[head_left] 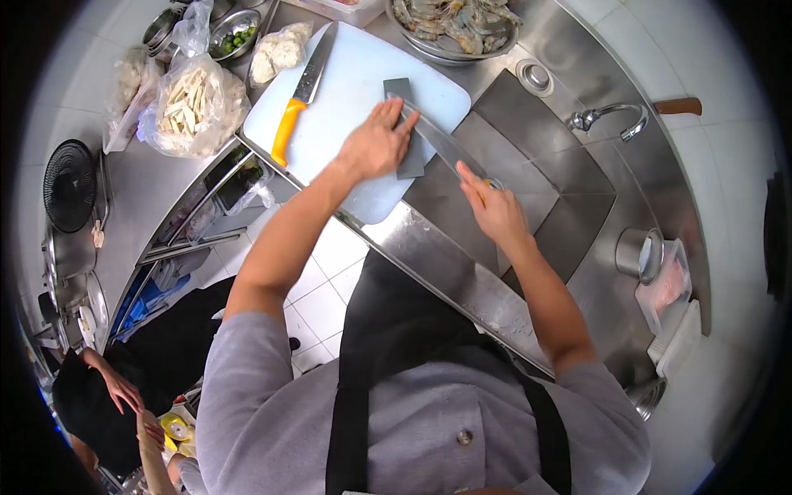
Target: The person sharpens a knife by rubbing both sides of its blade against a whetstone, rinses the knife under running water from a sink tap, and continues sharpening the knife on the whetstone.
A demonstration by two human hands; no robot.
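My right hand (497, 210) is closed around the handle of a kitchen knife (445, 147), and a bit of yellow shows at its grip. The blade slants up and left across a grey whetstone (411, 167). My left hand (378, 142) lies over the blade's front part with fingers stretched out, pressing near the tip. Under the stone is a white cutting board (363, 70) that overhangs the sink's edge. Another knife with a yellow handle (285, 132) rests on the board, left of my left hand. The fingers partly hide the blade tip and stone.
A steel sink (569, 165) with a faucet (610, 118) lies right of the board. A bowl of shrimp (454, 25) stands behind it. Bags of pale cut strips (191, 103) and cauliflower (280, 54) sit left. Another person's hand (122, 389) shows at lower left.
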